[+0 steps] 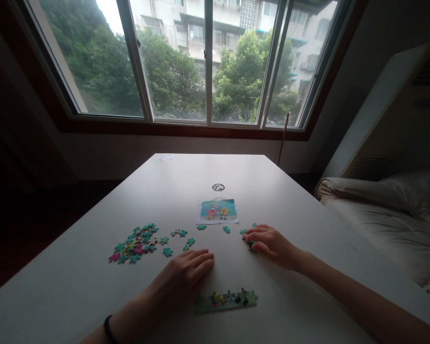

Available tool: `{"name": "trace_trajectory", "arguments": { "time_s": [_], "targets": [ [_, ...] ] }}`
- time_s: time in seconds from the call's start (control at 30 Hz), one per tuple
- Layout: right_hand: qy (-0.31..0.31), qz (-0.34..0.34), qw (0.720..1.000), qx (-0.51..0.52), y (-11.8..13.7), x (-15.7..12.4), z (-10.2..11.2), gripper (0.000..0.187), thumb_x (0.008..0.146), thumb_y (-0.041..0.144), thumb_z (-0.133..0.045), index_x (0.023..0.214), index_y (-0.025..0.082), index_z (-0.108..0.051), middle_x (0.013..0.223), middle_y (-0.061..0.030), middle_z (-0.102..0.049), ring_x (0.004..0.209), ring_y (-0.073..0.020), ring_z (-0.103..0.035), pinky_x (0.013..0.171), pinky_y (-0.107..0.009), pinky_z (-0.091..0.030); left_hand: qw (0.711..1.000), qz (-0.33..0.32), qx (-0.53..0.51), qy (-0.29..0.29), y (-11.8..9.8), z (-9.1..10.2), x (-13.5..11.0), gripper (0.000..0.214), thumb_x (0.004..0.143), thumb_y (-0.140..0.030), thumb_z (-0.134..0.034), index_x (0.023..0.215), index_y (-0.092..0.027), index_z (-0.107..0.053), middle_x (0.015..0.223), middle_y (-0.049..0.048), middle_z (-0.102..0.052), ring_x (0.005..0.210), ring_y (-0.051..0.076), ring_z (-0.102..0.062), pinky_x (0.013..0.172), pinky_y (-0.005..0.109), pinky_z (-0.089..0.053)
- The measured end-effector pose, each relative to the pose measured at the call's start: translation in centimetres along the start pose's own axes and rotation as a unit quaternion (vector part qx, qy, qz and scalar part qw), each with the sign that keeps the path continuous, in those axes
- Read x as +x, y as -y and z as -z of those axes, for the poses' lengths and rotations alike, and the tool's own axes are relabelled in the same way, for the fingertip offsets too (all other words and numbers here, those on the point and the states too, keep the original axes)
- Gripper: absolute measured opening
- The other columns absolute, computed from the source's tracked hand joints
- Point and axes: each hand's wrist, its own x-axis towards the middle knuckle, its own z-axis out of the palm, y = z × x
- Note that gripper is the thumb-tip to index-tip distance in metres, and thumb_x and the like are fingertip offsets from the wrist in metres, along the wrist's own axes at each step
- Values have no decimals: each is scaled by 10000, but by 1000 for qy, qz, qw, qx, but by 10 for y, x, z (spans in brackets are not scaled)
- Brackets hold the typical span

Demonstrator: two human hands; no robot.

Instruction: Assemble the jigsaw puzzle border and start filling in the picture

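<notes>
My left hand [190, 268] lies on the white table [301, 296] with its fingers stretched out, holding nothing. Just beyond it are several loose green jigsaw pieces [167, 252], and a heap of jigsaw pieces [138, 244] in green, pink and yellow spreads out to the left. My right hand [272, 244] rests over a few green pieces [251, 244], thumb apart from the fingers; the hand partly hides them. Nearest to me sits a joined strip of puzzle [226, 302] with colourful figures along it.
A paper sheet with a cartoon picture [219, 211] lies beyond the hands. Behind it is a round dark-and-white mark [218, 187], and clear plastic [164, 157] lies at the far left corner. A padded seat [380, 205] stands to the right; windows [179, 62] face the table.
</notes>
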Motion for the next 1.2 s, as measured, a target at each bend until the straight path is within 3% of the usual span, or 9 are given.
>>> {"name": "trace_trajectory", "arguments": {
  "time_s": [0.13, 0.27, 0.37, 0.43, 0.53, 0.6, 0.77, 0.97, 1.2],
  "targets": [
    [32, 12, 999, -6, 19, 10, -9, 307, 900, 382, -406, 1056, 186, -584, 1102, -106, -622, 1058, -210, -538, 945, -370, -354, 1000, 14, 13, 6, -3, -1, 11, 181, 910, -158, -389, 944, -174, -567, 898, 55, -642, 886, 185, -600, 770, 317, -515],
    [66, 26, 997, -17, 40, 20, -16, 423, 859, 414, -475, 1201, 167, -503, 1197, -130, -560, 1153, -230, -463, 981, -382, -338, 999, 35, 20, -5, -2, -9, 17, 170, 895, -150, -392, 850, -171, -555, 803, 46, -596, 767, 181, -572, 674, 311, -503],
    [66, 40, 997, 1, 41, 20, -15, 448, 855, 407, -484, 1241, 181, -460, 1283, -118, -499, 1215, -226, -404, 1006, -383, -324, 998, 56, -5, -33, 0, -14, 16, 172, 893, -131, -388, 848, -179, -547, 852, 43, -589, 796, 171, -556, 706, 297, -491],
    [27, 36, 999, 20, 34, 16, -15, 364, 877, 352, -457, 1204, 193, -479, 1285, -104, -500, 1216, -208, -406, 1003, -369, -335, 997, 67, -16, -41, 0, -16, 15, 180, 888, -115, -385, 849, -181, -547, 875, 40, -590, 817, 170, -554, 716, 289, -487],
    [-59, 8, 998, 32, 22, 7, -19, 232, 905, 259, -396, 1078, 187, -534, 1133, -103, -590, 1078, -181, -518, 917, -336, -411, 996, 76, -22, -44, 1, -16, 13, 181, 875, -105, -392, 838, -179, -554, 880, 40, -598, 828, 171, -559, 712, 283, -488],
    [-84, 23, 996, 19, 18, 3, -25, 194, 893, 219, -404, 1012, 177, -551, 1008, -99, -632, 982, -181, -561, 853, -324, -444, 995, 86, -25, -49, 2, -17, 12, 184, 871, -104, -396, 857, -182, -562, 899, 41, -610, 841, 171, -566, 727, 287, -491],
    [-70, 69, 995, -8, 25, 3, -36, 160, 852, 197, -457, 983, 172, -545, 1001, -100, -624, 950, -187, -562, 847, -328, -446, 993, 92, -28, -62, 3, -19, 12, 202, 871, -120, -414, 980, -206, -562, 1027, 44, -630, 935, 182, -582, 802, 315, -498],
    [-48, 74, 996, -22, 26, 5, -35, 188, 848, 205, -467, 1025, 164, -515, 1069, -108, -598, 997, -192, -541, 878, -328, -438, 995, 73, -32, -52, 3, -19, 15, 222, 878, -119, -410, 1026, -199, -555, 1140, 45, -609, 1065, 187, -544, 891, 330, -482],
    [-32, 73, 996, -29, 26, 7, -37, 205, 851, 202, -456, 1044, 162, -512, 1034, -102, -596, 999, -188, -535, 882, -317, -439, 997, 66, -39, -32, 4, -20, 15, 224, 867, -104, -425, 1020, -200, -557, 1151, 44, -606, 1078, 197, -531, 893, 337, -486]
  ]
}}
